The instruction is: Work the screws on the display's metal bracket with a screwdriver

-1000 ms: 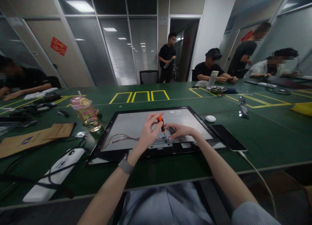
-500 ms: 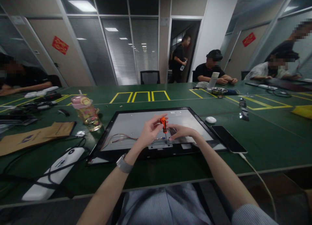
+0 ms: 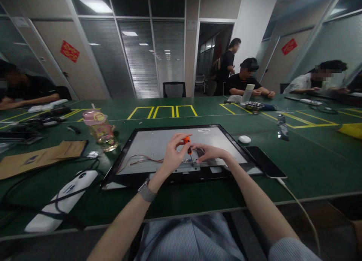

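The person's left hand [image 3: 174, 151] grips a small orange-and-black screwdriver [image 3: 187, 141], thumb and fingers closed narrowly about its handle. A flat grey-backed panel with a black frame [image 3: 147, 138] lies on the green tabletop [image 3: 169, 200], a strip of green separating its near edge from the table's edge. On the far side, green surface stretches to yellow tape outlines [image 3: 164, 106]. A clear cup with a pink lid [image 3: 102, 134] stands near the panel's left edge; a black smartphone [image 3: 266, 161] lies just beside the right one. The right hand [image 3: 212, 152] is half open, fingers curved beside the screwdriver's shaft; whether they touch it cannot be told. The screwdriver leans slightly, handle up in the left hand's fingers, shaft pointing down between both hands toward the panel's near side.
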A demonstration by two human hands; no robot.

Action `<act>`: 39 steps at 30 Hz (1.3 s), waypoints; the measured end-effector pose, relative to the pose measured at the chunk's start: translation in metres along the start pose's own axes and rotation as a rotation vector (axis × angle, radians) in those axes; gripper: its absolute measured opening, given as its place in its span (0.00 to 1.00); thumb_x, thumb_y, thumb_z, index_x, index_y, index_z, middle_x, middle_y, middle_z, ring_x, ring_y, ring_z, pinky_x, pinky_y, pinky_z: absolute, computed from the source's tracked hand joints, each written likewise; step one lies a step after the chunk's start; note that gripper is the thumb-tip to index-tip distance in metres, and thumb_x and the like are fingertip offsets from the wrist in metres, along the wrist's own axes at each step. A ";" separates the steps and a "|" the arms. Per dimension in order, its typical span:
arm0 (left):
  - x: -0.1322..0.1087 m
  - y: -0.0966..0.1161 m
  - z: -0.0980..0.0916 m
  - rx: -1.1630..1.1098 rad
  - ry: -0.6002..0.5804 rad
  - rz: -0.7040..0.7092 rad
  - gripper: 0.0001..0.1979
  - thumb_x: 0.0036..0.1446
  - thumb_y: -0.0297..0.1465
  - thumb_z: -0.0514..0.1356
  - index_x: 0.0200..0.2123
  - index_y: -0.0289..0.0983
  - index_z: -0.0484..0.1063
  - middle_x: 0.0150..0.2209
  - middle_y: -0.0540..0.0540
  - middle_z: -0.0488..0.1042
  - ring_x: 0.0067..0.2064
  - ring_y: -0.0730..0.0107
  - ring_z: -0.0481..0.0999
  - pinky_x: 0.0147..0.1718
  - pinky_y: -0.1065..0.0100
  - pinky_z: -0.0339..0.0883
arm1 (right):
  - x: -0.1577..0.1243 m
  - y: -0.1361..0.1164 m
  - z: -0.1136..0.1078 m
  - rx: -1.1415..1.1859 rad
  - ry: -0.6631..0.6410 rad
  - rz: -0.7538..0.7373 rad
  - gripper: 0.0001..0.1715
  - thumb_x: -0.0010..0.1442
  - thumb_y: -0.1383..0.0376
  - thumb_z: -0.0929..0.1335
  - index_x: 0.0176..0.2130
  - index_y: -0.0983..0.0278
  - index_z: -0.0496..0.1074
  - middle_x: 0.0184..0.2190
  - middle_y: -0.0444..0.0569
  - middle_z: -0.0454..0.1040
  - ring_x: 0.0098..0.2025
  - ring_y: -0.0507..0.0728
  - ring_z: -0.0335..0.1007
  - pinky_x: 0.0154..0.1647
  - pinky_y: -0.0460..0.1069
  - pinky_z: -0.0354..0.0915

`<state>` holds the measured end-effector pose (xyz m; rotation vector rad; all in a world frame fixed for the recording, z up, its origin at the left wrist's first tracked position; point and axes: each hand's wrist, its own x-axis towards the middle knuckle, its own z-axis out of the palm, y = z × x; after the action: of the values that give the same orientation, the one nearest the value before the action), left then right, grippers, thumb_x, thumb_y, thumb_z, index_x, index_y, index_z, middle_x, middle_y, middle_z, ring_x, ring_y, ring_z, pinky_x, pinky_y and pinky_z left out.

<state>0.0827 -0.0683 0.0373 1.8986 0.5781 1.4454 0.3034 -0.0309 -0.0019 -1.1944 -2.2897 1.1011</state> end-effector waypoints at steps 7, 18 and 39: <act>0.002 0.003 -0.003 -0.091 -0.141 -0.038 0.18 0.61 0.30 0.54 0.54 0.40 0.68 0.48 0.41 0.70 0.47 0.67 0.73 0.45 0.64 0.72 | 0.001 0.003 0.000 0.013 0.004 0.004 0.41 0.41 0.48 0.75 0.52 0.58 0.69 0.59 0.48 0.63 0.63 0.65 0.54 0.64 0.58 0.49; 0.002 0.000 -0.001 -0.167 -0.132 -0.097 0.20 0.60 0.31 0.56 0.56 0.38 0.65 0.49 0.39 0.72 0.45 0.65 0.76 0.45 0.61 0.74 | 0.000 0.000 0.000 0.014 0.003 -0.015 0.42 0.40 0.46 0.75 0.53 0.55 0.69 0.59 0.46 0.64 0.64 0.67 0.51 0.65 0.59 0.47; 0.005 -0.003 -0.004 0.106 0.084 -0.060 0.13 0.57 0.31 0.60 0.46 0.39 0.73 0.39 0.46 0.71 0.37 0.73 0.74 0.35 0.73 0.73 | -0.001 -0.003 0.000 -0.001 0.004 0.035 0.45 0.40 0.45 0.75 0.53 0.58 0.68 0.65 0.49 0.55 0.65 0.66 0.49 0.66 0.57 0.46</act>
<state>0.0804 -0.0618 0.0388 1.8916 0.7580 1.4878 0.3024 -0.0324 0.0002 -1.2401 -2.2754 1.1085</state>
